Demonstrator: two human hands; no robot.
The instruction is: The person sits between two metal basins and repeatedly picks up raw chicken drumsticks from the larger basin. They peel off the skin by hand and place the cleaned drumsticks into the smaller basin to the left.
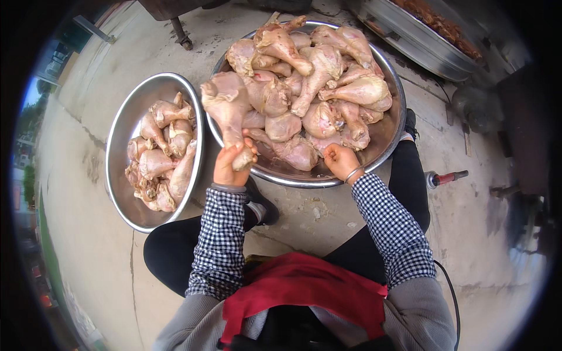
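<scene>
Left hand (pixel 231 167) gripped a pale raw chicken drumstick (pixel 227 111) by its bone end, between two round steel basins: larger (pixel 391 131) far, smaller (pixel 126 126) left. Right hand (pixel 341 159) curled narrow, touching the larger basin's meat.

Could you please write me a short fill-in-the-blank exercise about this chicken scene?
1. The left hand grips a raw chicken ____ by its thin end.
2. The right hand rests closed at the rim of the ____ of the two metal basins.
3. Both sleeves have a ____ pattern.

Missing words: drumstick; larger; checked
</scene>
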